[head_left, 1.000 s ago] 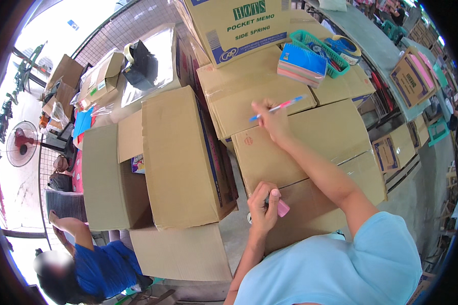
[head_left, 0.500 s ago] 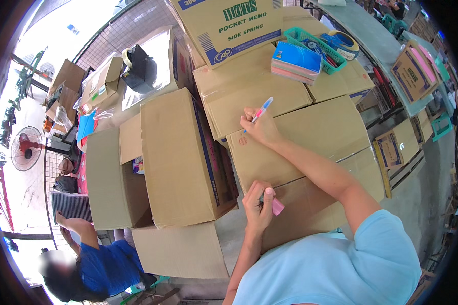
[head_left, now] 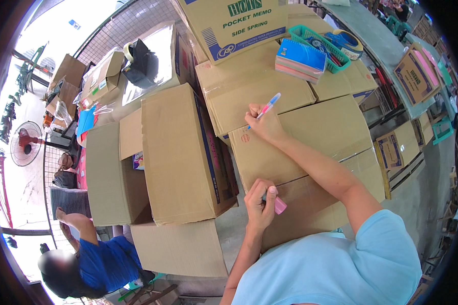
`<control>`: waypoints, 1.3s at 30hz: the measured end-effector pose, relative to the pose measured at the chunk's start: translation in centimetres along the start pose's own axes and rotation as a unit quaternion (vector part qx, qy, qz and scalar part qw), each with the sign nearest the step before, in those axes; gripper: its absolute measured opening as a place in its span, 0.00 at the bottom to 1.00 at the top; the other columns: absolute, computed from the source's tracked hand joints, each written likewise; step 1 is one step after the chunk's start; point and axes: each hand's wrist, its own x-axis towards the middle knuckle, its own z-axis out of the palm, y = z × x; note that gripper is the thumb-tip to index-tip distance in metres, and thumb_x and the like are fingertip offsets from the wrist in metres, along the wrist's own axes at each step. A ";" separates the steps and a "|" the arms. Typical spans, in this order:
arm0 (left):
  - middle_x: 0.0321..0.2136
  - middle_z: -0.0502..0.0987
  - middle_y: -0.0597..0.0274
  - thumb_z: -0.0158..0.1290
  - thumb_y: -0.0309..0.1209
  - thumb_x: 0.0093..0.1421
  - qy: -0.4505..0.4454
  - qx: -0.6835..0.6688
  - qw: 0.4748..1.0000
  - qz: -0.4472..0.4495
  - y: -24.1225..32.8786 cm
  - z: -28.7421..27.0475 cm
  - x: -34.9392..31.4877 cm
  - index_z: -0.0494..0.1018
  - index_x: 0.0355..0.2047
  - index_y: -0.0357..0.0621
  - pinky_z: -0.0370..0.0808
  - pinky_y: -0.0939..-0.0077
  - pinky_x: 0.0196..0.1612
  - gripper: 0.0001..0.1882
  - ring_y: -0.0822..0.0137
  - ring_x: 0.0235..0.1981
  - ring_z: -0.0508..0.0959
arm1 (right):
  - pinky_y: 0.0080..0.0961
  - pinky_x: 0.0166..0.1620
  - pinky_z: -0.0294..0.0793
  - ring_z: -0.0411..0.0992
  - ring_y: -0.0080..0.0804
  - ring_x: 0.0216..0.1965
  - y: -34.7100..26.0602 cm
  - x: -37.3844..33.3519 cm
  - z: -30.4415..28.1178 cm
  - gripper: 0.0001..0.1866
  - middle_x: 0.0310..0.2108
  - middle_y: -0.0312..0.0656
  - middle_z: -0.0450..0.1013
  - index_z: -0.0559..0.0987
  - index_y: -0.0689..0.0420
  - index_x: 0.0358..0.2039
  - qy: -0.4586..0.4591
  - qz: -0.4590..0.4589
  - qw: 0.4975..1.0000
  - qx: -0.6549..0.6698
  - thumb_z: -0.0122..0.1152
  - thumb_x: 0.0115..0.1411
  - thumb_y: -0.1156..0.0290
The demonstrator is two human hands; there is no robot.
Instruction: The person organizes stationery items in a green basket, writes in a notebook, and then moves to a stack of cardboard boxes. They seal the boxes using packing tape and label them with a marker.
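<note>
My right hand [head_left: 265,125] is closed around a slim pen [head_left: 270,104] with a blue and pink barrel. Its tip meets the top of a closed brown carton [head_left: 310,132], beside a small round red stamp mark [head_left: 245,138]. Lower down, my left hand [head_left: 261,203] rests at the edge of the carton, wrapped round a small object with a pink end [head_left: 280,205]; my fingers hide the rest, so its kind is unclear. A stack of notepads [head_left: 301,60] with a blue cover lies farther off, next to a green basket [head_left: 347,62] holding pens and scissors.
A tape dispenser [head_left: 345,43] sits behind the basket. At the back stands a printed carton [head_left: 234,28]. To the left are an open carton [head_left: 175,157] and a black tape dispenser [head_left: 140,66]. A co-worker in blue [head_left: 107,267] sits at the lower left, near a fan [head_left: 26,144].
My right hand and the pen have shifted slightly right along the carton top. The left hand keeps its hold, almost unmoved.
</note>
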 end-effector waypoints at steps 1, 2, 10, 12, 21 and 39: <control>0.21 0.69 0.59 0.48 0.26 0.61 -0.001 0.000 1.000 0.000 0.0 0.0 0.0 0.67 0.22 0.35 0.67 0.77 0.26 0.11 0.68 0.21 0.69 | 0.33 0.19 0.55 0.54 0.33 0.13 -0.1 0.0 0.0 0.14 0.12 0.44 0.53 0.58 0.60 0.15 0.001 0.006 1.000 -0.002 0.54 0.48 0.75; 0.20 0.69 0.59 0.48 0.26 0.61 -0.001 0.001 1.000 0.000 -0.1 0.0 0.0 0.67 0.22 0.35 0.67 0.77 0.26 0.11 0.68 0.21 0.69 | 0.33 0.19 0.55 0.54 0.33 0.13 0.1 0.0 0.1 0.14 0.12 0.44 0.54 0.58 0.60 0.15 0.004 0.001 1.000 -0.009 0.54 0.48 0.75; 0.20 0.69 0.58 0.48 0.27 0.62 -0.003 0.002 1.000 -0.002 0.0 0.0 0.0 0.68 0.22 0.35 0.66 0.77 0.26 0.11 0.68 0.22 0.70 | 0.35 0.19 0.55 0.56 0.38 0.13 0.7 0.1 0.3 0.13 0.11 0.46 0.56 0.59 0.60 0.15 0.013 -0.020 0.999 -0.039 0.54 0.47 0.74; 0.20 0.70 0.58 0.48 0.27 0.62 -0.004 0.002 1.000 -0.007 0.2 0.0 0.2 0.68 0.22 0.35 0.67 0.77 0.26 0.12 0.68 0.22 0.70 | 0.34 0.19 0.55 0.54 0.35 0.13 0.8 0.1 0.2 0.13 0.11 0.45 0.54 0.58 0.60 0.15 0.008 -0.016 0.999 -0.035 0.53 0.46 0.74; 0.20 0.69 0.58 0.48 0.27 0.62 0.006 0.006 1.000 -0.004 -0.2 0.0 0.0 0.67 0.22 0.35 0.66 0.76 0.25 0.12 0.67 0.21 0.69 | 0.33 0.20 0.55 0.53 0.33 0.14 -1.0 -1.2 -1.0 0.14 0.11 0.44 0.54 0.56 0.60 0.16 0.004 0.017 1.000 0.005 0.53 0.47 0.75; 0.20 0.69 0.58 0.48 0.27 0.62 0.005 0.010 1.000 -0.001 -0.2 0.1 -0.1 0.68 0.22 0.35 0.66 0.76 0.25 0.11 0.68 0.21 0.70 | 0.36 0.19 0.56 0.58 0.41 0.13 -0.3 -1.5 -0.8 0.13 0.11 0.47 0.58 0.59 0.60 0.14 -0.025 -0.014 0.999 -0.042 0.53 0.46 0.74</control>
